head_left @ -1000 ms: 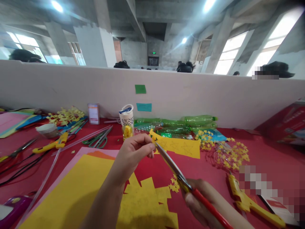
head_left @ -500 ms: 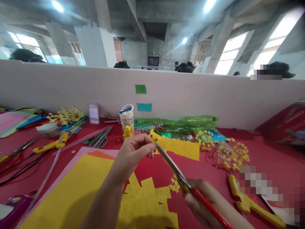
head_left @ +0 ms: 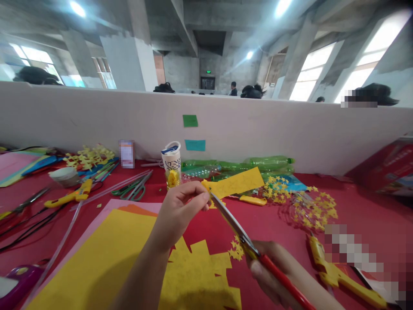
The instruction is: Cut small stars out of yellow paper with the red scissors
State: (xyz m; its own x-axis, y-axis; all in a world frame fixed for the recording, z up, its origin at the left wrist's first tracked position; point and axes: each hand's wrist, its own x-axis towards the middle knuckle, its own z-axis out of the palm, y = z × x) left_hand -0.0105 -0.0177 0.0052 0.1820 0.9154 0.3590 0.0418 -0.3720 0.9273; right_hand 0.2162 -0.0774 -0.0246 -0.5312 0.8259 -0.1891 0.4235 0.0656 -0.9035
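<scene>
My left hand (head_left: 180, 211) pinches the near corner of a yellow paper strip (head_left: 237, 182) and holds it up above the red table (head_left: 355, 206). My right hand (head_left: 277, 275) grips red-handled scissors (head_left: 245, 243); their blades point up and left and meet the strip right beside my left fingertips. Below lies a yellow sheet with notched cut edges (head_left: 200, 275). A small heap of cut yellow stars (head_left: 237, 249) sits under the blades.
Yellow, orange and pink sheets (head_left: 97, 258) lie at left. A white cup (head_left: 171, 163), green bottles (head_left: 251, 165), scattered stars (head_left: 316, 211), green scissors (head_left: 135, 189), yellow glue guns (head_left: 338, 275) and a yellow cutter (head_left: 253, 200) crowd the table. A white partition (head_left: 258, 129) stands behind.
The yellow strip has tilted up off the table, its far end now higher, uncovering a yellow cutter beneath. Both hands and the scissors have stayed almost where they were.
</scene>
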